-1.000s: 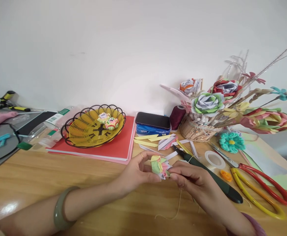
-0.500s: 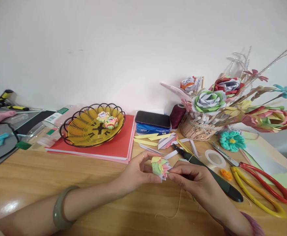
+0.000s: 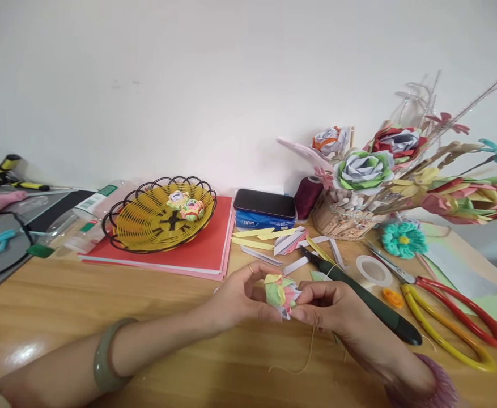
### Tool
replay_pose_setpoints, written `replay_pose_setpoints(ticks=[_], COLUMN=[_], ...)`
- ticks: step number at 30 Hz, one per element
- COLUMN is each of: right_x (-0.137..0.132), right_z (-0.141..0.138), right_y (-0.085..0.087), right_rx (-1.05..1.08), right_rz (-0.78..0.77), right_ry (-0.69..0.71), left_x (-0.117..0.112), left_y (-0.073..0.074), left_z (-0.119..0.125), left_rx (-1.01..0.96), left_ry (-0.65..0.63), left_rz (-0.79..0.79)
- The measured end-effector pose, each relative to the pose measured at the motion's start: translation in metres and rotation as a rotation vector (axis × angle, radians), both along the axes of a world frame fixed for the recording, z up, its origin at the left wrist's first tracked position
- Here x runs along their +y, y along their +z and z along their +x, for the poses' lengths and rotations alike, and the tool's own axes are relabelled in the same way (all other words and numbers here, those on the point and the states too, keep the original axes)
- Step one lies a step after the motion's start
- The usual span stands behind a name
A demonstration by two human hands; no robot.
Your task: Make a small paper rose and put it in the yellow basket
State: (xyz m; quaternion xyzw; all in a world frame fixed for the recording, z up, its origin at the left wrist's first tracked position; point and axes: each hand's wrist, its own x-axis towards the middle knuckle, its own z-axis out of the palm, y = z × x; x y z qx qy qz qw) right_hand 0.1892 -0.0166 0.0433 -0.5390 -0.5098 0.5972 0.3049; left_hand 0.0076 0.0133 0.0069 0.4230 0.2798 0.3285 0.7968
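Between my two hands, above the wooden table, is a small paper flower (image 3: 279, 290) in yellow, green, pink and pale lilac folds. My left hand (image 3: 248, 297) grips its left side, thumb below and fingers behind. At its right edge, the thumb and forefinger of my right hand (image 3: 327, 306) pinch the lilac tips. A thin cream string (image 3: 305, 362) hangs under my right hand and curls on the table; where its upper end goes is hidden. Just behind the hands lie folded paper strips (image 3: 291, 242) in yellow, lilac and pink.
A yellow wicker basket (image 3: 146, 226) with two small paper flowers sits on red paper (image 3: 205, 262). To the right are dark-green-handled pliers (image 3: 371, 303), a clear spool (image 3: 373, 271), large scissors (image 3: 452, 297) and a flower-filled pot (image 3: 345, 221). A phone (image 3: 264, 204) rests on a blue pack (image 3: 263, 221).
The paper flower has shifted slightly right and down and turned a little. My right fingers have moved closer around its right edge. Both hands keep hold of it.
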Motion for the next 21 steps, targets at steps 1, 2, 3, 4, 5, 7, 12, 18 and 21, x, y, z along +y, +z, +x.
replay_pose_setpoints(ticks=[1,2,3,4,5,7,12,18,21], right_x=[0.0,0.0,-0.001,-0.001,-0.001,0.0,0.0,0.001,0.0], right_z=[-0.001,-0.001,-0.002,-0.002,-0.003,-0.002,0.001,-0.001,-0.002], right_y=[0.0,-0.001,-0.001,-0.002,-0.002,-0.003,0.004,0.008,0.004], right_rx=[0.012,0.027,0.041,0.055,0.064,0.063,-0.078,-0.314,-0.35], right_rz=[-0.012,-0.027,-0.045,-0.061,-0.07,-0.057,0.099,0.379,0.437], right_ry=[-0.006,-0.012,-0.019,-0.027,-0.033,-0.029,0.045,0.125,0.113], left_x=[0.0,0.0,0.0,0.0,0.001,0.001,0.002,0.001,0.0], left_y=[0.0,0.0,0.0,0.0,0.0,-0.001,-0.003,-0.001,0.0], left_z=[0.0,0.0,0.0,0.0,0.0,0.0,-0.001,0.0,0.0], left_rx=[0.003,0.007,0.013,0.018,0.023,0.032,-0.013,0.028,0.042], left_ry=[-0.001,-0.001,-0.002,-0.005,-0.004,0.015,0.075,0.056,0.063], left_rz=[-0.003,-0.001,0.004,0.01,0.018,0.038,0.045,0.039,0.056])
